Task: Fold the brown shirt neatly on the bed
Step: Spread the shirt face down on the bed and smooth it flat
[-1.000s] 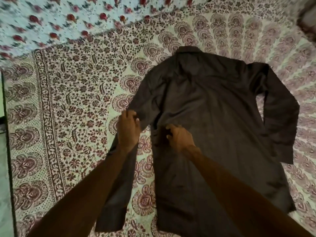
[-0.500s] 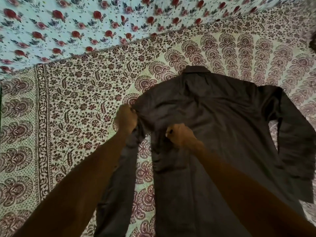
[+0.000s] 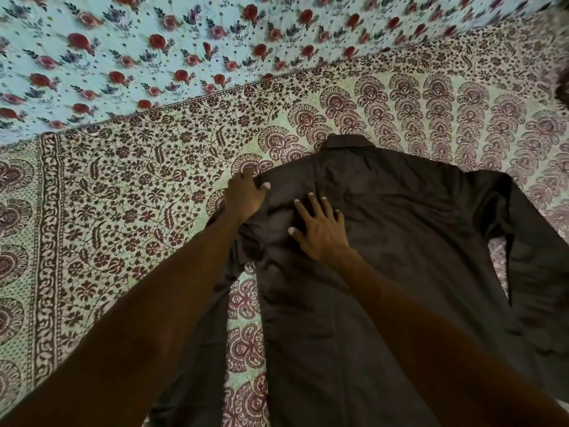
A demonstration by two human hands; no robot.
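Note:
The brown shirt [image 3: 400,241] lies back side up on the bed, collar at the far end and both long sleeves trailing down along its sides. My left hand [image 3: 244,195] pinches the fabric at the shirt's left shoulder edge, thumb on top. My right hand [image 3: 320,226] rests flat on the shirt's upper left back, fingers spread and pressing the cloth. The left sleeve [image 3: 197,349] is mostly hidden under my left forearm. The right sleeve [image 3: 535,272] hangs along the right side.
The bed is covered with a cream sheet printed in maroon paisley and floral patterns [image 3: 123,211]. Beyond it at the far side lies a pale blue cloth with red roses [image 3: 154,50]. The sheet's border runs along the left.
Both hands moved up the shirt from the armpit area to the left shoulder. My right hand went from a closed grip to a flat, spread palm. The view tilted, so the shirt sits lower.

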